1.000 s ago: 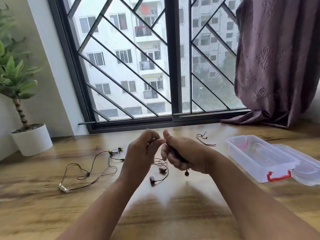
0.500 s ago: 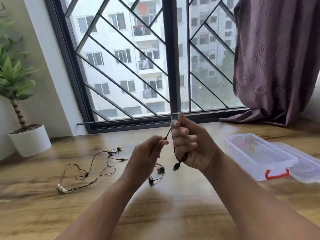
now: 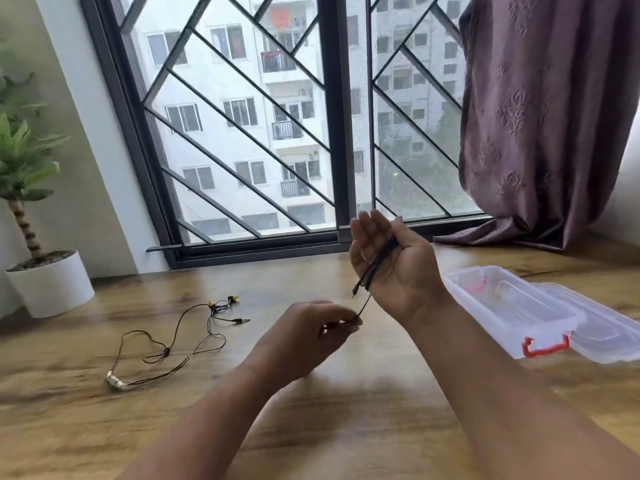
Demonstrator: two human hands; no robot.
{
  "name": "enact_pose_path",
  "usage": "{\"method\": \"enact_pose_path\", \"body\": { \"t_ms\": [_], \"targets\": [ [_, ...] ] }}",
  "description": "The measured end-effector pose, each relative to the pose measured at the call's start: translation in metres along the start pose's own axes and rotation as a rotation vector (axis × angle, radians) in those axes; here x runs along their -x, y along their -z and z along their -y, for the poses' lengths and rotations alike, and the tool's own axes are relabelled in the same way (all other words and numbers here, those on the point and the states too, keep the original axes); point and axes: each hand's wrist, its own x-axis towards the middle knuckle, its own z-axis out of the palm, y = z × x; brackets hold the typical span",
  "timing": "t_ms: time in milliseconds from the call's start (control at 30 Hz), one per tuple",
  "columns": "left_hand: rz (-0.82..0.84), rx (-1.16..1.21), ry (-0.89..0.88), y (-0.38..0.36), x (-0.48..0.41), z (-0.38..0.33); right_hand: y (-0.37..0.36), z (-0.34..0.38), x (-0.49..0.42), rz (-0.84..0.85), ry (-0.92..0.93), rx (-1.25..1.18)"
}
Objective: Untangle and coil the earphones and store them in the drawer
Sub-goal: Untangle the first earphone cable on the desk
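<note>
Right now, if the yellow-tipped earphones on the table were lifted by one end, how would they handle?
Probably floppy: the yellow-tipped earphones lie in loose, wandering loops on the table. Likely light, given the thin cable. They may snag, since strands cross near the middle.

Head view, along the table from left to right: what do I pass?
White plant pot → loose earphones → left hand, pinching the black earphone cable → right hand, cable across its palm → clear plastic box.
</note>
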Motion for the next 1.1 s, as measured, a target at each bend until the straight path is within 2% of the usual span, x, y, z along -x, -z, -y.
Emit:
{"method": "enact_pose_path", "body": {
  "t_ms": [100,200,367,467,600,733,933,1100],
  "targets": [
    [-0.06,-0.004,-0.028,0.005,-0.001,-0.002,0.002,-0.001,-0.001,-0.069,0.021,0.357],
    [-0.167,0.003,-0.046,0.014,-0.003,-0.002,0.001,-0.008,0.0,-0.052,-0.016,0.696],
    [-0.337,-0.023,-0.027,0.024,-0.003,-0.002,-0.003,-0.018,0.008,0.084,-0.13,1.044],
    [-0.433,0.006,0.002,0.028,-0.004,-0.002,-0.006,-0.019,0.014,0.17,-0.201,1.148],
    [-0.516,0.006,0.02,0.031,-0.003,-0.002,-0.009,-0.017,0.018,0.233,-0.367,1.187],
    [-0.51,0.102,0.051,0.027,-0.002,-0.003,-0.011,-0.015,0.02,0.276,-0.525,1.101],
    [-0.528,0.256,0.122,0.024,-0.003,0.0,-0.014,-0.014,0.023,0.392,-0.705,0.862],
    [-0.481,0.421,0.193,0.019,-0.004,0.001,-0.013,-0.015,0.02,0.478,-0.733,0.485]
  ]
}}
